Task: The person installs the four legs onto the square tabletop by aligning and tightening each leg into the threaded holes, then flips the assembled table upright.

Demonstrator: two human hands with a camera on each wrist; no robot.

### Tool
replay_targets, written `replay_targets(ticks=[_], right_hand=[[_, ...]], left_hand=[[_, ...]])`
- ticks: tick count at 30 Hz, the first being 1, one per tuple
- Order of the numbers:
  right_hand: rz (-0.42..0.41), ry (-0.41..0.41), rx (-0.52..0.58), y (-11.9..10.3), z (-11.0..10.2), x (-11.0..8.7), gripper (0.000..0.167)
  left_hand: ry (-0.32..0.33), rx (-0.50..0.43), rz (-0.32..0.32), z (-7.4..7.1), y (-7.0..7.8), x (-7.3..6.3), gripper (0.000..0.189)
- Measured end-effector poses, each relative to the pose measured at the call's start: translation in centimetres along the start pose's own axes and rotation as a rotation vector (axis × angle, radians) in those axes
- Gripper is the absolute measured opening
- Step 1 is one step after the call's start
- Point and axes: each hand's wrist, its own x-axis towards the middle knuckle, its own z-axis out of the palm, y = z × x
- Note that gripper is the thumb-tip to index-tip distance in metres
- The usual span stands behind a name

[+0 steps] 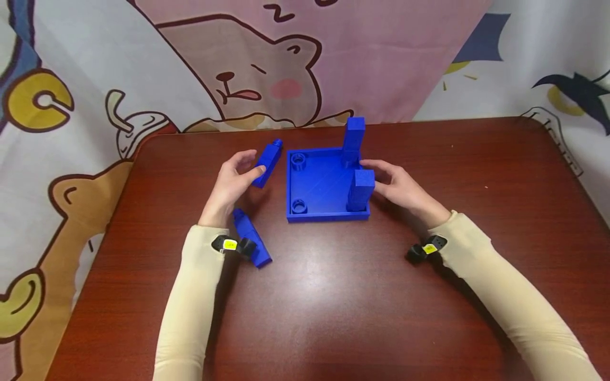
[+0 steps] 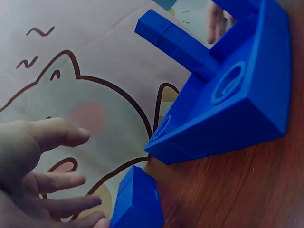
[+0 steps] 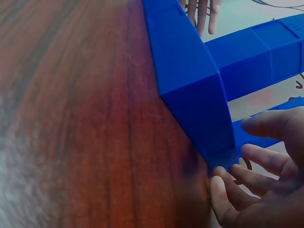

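Counter (image 1: 310, 317) of reddish-brown finish is carrying a blue square tray (image 1: 316, 185), which is lying flat toward the far side. Two blue posts are standing upright in it: the far-right post (image 1: 353, 140) and the near-right post (image 1: 361, 190), each occupying its own corner. At the left corners, the far socket (image 1: 298, 161) and the near socket (image 1: 299, 206) are facing upward, round and unfilled.

Left of the tray, two more blue posts are lying on their sides. The farther loose post (image 1: 270, 159) is pointing its narrow end far and right; the nearer loose post (image 1: 248, 230) is pointing its narrow end far and left, my left wrist camera (image 1: 231, 244) partly covering it.

My left hand (image 1: 231, 182) is hovering released at the farther loose post, thumb and fingers spreading apart; whether they are touching it I cannot tell. My right hand (image 1: 402, 188) is grasping nothing; its relaxed fingers are reaching the tray's right wall, beside the two standing posts. Cream sleeves (image 1: 183, 307) are covering both my forearms. Patterned cloth (image 1: 405, 63) is hanging beyond the far edge.
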Motion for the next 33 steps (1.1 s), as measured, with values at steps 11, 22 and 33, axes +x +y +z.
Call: replay_targets(ticks=[11, 22, 33], right_hand=[[-0.023, -0.056, 0.048, 0.7, 0.0, 0.1, 0.057], [-0.026, -0.059, 0.041, 0.8, -0.2, 0.0, 0.057], [-0.044, -0.063, 0.038, 1.2, -0.1, 0.1, 0.058]], left_hand=[[0.016, -0.039, -0.123, 1.2, -0.8, 0.8, 0.061], [0.036, -0.089, -0.13, 1.8, -2.4, 1.1, 0.067], [0.094, -0.074, -0.158, 1.9, -2.6, 1.3, 0.052]])
